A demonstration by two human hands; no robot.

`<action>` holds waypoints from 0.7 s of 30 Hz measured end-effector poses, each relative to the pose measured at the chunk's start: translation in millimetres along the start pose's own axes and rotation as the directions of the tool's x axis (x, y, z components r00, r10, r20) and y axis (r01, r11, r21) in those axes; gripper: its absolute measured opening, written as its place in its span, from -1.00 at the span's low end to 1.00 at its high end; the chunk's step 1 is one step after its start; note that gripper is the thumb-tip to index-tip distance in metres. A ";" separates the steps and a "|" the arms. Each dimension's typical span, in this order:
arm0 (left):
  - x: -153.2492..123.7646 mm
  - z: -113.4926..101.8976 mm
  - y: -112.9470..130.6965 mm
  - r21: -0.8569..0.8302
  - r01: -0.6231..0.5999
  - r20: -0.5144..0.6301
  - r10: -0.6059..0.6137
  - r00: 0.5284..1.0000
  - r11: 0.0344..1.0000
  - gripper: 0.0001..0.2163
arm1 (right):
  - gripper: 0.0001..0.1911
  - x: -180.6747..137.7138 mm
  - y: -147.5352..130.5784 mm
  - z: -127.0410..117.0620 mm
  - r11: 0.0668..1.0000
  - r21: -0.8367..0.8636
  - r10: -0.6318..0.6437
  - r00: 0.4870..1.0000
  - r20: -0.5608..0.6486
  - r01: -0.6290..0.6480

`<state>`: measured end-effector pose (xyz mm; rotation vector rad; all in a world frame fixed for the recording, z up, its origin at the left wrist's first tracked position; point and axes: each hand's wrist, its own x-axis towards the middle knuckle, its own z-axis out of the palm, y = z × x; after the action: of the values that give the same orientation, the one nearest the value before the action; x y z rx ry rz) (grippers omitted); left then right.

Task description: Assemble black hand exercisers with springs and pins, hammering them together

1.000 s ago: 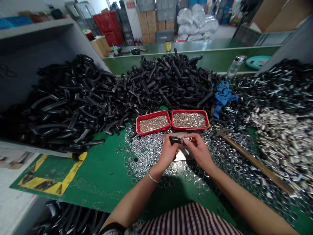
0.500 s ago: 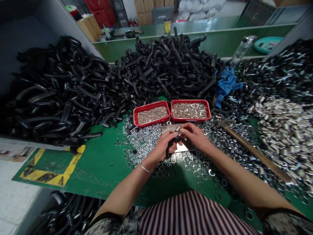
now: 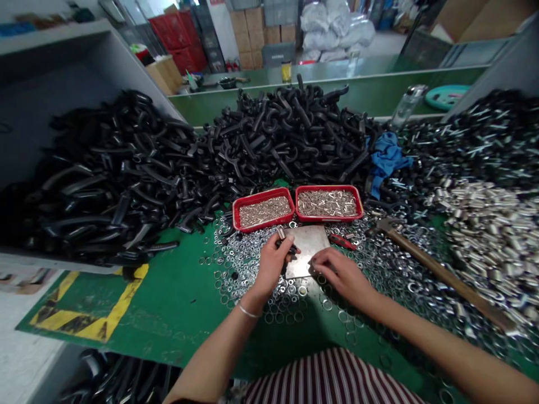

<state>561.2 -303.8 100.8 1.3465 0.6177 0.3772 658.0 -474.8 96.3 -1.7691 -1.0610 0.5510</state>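
My left hand [image 3: 273,262] is closed round a small black handle part [image 3: 286,245] with a silver threaded piece at its top, held at the left edge of a flat metal plate [image 3: 309,242]. My right hand [image 3: 337,273] rests low on the bench by the plate's near right corner, fingers curled down among loose silver washers [image 3: 244,264]; what its fingertips hold is hidden. Two red trays [image 3: 263,210] [image 3: 329,203] of small metal pieces stand just beyond the plate.
A big heap of black curved handles [image 3: 138,168] fills the left and back of the green bench. A hammer [image 3: 438,272] lies at the right beside piles of silver sleeves [image 3: 492,235]. A blue cloth [image 3: 387,154] and a small red-handled tool [image 3: 343,242] lie nearby.
My hands have parted. The right hand dropped from the black part down to the washers beside the plate; the left hand keeps the part, now with the silver piece on its top.
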 end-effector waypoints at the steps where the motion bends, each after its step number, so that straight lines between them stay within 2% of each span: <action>1: -0.3 5.0 0.3 0.056 -0.046 -0.027 0.048 0.998 0.997 -0.70 | -0.92 6.4 -2.0 0.4 0.978 0.182 0.117 0.990 -0.075 -0.101; 2: -0.5 9.7 0.8 0.117 -0.100 -0.048 0.106 0.993 0.988 -0.72 | -0.86 12.7 -3.5 2.4 0.909 0.374 0.236 0.967 -0.097 -0.185; 4: -1.0 17.4 1.1 0.231 -0.212 -0.064 0.232 0.971 0.950 -0.74 | -0.75 23.7 -4.5 9.8 0.676 0.686 0.391 0.920 -0.022 -0.271; 6: -2.0 22.0 -0.1 0.328 -0.293 -0.060 0.329 0.942 0.898 -0.75 | -0.72 30.8 -2.8 18.1 0.484 0.827 0.413 0.908 0.072 -0.286; 8: -3.3 23.7 -2.2 0.388 -0.321 -0.051 0.368 0.928 0.864 -0.75 | -0.72 32.9 0.5 23.5 0.405 0.865 0.388 0.912 0.130 -0.296; 11: -6.1 24.1 -3.8 0.429 -0.330 -0.029 0.379 0.925 0.840 -0.77 | -0.71 29.1 5.0 22.2 0.425 0.850 0.329 0.928 0.176 -0.312; 15: -10.3 26.5 2.9 0.377 -0.316 -0.012 0.346 0.938 0.871 -0.77 | -0.69 24.2 5.8 8.0 0.615 0.740 0.249 0.958 0.144 -0.271; 17: -11.8 27.4 8.8 0.326 -0.336 0.015 0.350 0.937 0.884 -0.78 | -0.70 24.3 4.9 2.2 0.662 0.705 0.225 0.965 0.136 -0.254; 19: -13.0 26.4 13.5 0.287 -0.388 0.072 0.385 0.920 0.876 -0.79 | -0.71 24.5 4.0 1.4 0.616 0.740 0.226 0.961 0.162 -0.270; 21: -13.1 23.5 14.5 0.294 -0.437 0.144 0.413 0.899 0.850 -0.82 | -0.70 23.6 3.2 5.4 0.528 0.791 0.232 0.948 0.217 -0.310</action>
<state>566.7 -327.1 119.8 1.8112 0.3159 0.6006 667.5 -452.5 93.2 -1.0454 -0.4089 1.1203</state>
